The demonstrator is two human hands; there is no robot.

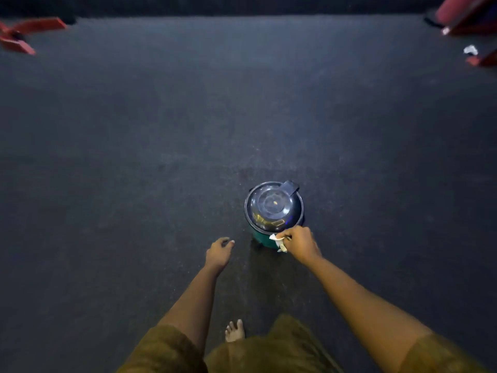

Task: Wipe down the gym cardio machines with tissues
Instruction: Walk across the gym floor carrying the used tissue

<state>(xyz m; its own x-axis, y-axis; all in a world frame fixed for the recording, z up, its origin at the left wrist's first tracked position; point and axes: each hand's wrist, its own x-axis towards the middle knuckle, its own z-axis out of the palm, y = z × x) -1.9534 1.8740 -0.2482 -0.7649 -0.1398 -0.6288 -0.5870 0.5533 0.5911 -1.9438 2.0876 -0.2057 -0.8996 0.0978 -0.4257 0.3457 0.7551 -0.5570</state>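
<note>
My right hand (300,243) grips a crumpled white tissue (278,240), which hangs from its fingers right at the near rim of a small green bin (259,236). The bin stands on the dark floor, and its dark, shiny round lid (273,207) is down. My left hand (219,251) hovers to the left of the bin with loosely curled fingers and holds nothing. No cardio machine is plainly in view; only red frame parts show at the edges.
Red machine feet (24,33) lie at the far left. More red frame parts (468,20) stand at the far right, with a white scrap (470,50) on the floor beside them. My bare foot (234,331) stands on the dark rubber floor (161,130).
</note>
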